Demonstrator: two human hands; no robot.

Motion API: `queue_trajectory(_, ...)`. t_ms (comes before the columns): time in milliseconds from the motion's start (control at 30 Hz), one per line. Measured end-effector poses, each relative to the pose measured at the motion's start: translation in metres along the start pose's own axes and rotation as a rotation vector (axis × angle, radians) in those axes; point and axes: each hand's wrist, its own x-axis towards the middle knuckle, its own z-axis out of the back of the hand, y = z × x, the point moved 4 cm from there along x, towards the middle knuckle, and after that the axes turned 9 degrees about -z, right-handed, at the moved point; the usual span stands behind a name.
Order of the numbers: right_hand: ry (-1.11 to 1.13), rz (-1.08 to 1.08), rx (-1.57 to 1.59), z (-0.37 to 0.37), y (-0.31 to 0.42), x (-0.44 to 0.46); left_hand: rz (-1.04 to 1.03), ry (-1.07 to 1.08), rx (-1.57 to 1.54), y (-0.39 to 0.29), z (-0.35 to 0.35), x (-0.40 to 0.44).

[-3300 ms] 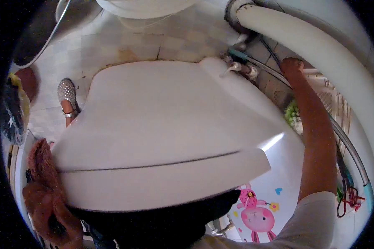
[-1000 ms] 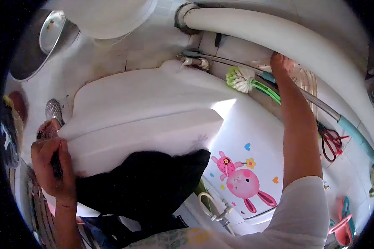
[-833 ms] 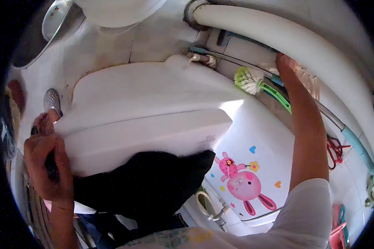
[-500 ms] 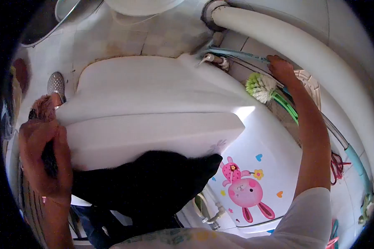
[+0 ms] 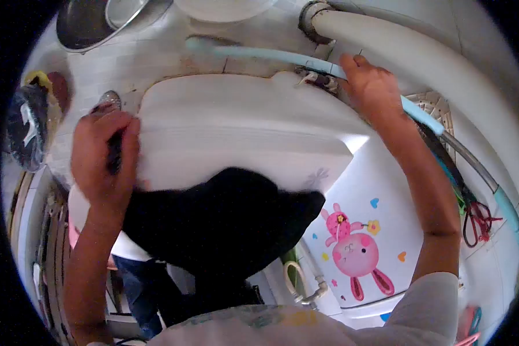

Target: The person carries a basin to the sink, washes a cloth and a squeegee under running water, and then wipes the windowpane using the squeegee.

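My right hand (image 5: 375, 89), upper right of centre, is closed around a long pole (image 5: 421, 112) with light blue sections and a metal shaft. Its blurred far end reaches left over the floor tiles; a light blue grip (image 5: 508, 212) is at the right. At the left, my left hand (image 5: 101, 158) has curled fingers, with something dark between them that I cannot make out. It is beside a large white rounded panel (image 5: 225, 109) with a pale flower pattern. A black shape, probably cloth (image 5: 225, 225), covers the panel's near side.
A white surface with a pink rabbit sticker (image 5: 357, 254) lies at lower right. A thick white pipe (image 5: 421, 55) runs along the right wall, near a red cord (image 5: 478, 222). Metal basins (image 5: 86, 32) stand at upper left, with a shoe (image 5: 109, 101) below them.
My right hand has moved left with the pole, whose far end now reaches much farther left. The green-and-white brush is no longer visible. The whole view has shifted slightly.
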Motion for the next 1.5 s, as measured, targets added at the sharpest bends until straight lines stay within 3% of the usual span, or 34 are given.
queue_trajectory(200, 0.006, -0.058, 0.094, 0.057, -0.004, -0.027, -0.064, -0.027, 0.013, -0.003, 0.001, 0.004)
queue_trajectory(300, 0.116, -0.054, 0.302, 0.105, -0.006, -0.048, -0.108, -0.048, 0.03, 0.001, 0.0, 0.002)
queue_trajectory(367, 0.231, -0.128, 0.338, 0.132, -0.006, -0.076, -0.071, 0.068, 0.112, -0.001, 0.001, 0.005)
queue_trajectory(533, 0.34, -0.411, 0.596, 0.177, -0.011, -0.186, 0.01, 0.101, -0.124, 0.008, 0.014, 0.012)
queue_trajectory(633, 0.484, -0.692, 1.29, 0.197, 0.012, -0.272, 0.192, 0.169, -0.307, -0.005, 0.076, 0.042)
queue_trajectory(700, 0.61, -0.93, 1.761, 0.223, 0.041, -0.326, 0.209, 0.171, -0.353, -0.003, 0.114, 0.052)
queue_trajectory(767, 0.663, -0.854, 2.636, 0.244, 0.086, -0.374, 0.24, 0.212, -0.406, -0.012, 0.161, 0.063)
queue_trajectory(833, 0.67, -0.59, 3.27, 0.25, 0.138, -0.418, 0.217, 0.268, -0.532, -0.009, 0.192, 0.061)
queue_trajectory(933, 0.404, -0.169, 3.666, 0.274, 0.2, -0.465, 0.163, 0.433, -0.464, -0.023, 0.242, 0.045)
queue_trajectory(1067, -0.003, 0.313, 3.82, 0.292, 0.265, -0.513, 0.055, 0.667, -0.4, -0.057, 0.293, 0.016)
queue_trajectory(1200, -0.369, 0.397, 3.89, 0.31, 0.328, -0.566, -0.081, 0.916, -0.437, -0.115, 0.322, -0.019)
queue_trajectory(1300, -0.681, 0.292, 3.865, 0.318, 0.384, -0.608, -0.205, 1.11, -0.526, -0.178, 0.339, -0.053)
queue_trajectory(1333, -0.795, 0.197, 3.848, 0.326, 0.401, -0.619, -0.416, 1.153, -0.484, -0.203, 0.349, -0.06)
queue_trajectory(1367, -0.778, 0.16, 3.835, 0.333, 0.418, -0.631, -0.371, 1.235, -0.51, -0.221, 0.355, -0.071)
queue_trajectory(1500, -1.105, -0.183, 3.612, 0.362, 0.472, -0.666, -0.877, 1.34, -0.491, -0.283, 0.352, -0.099)
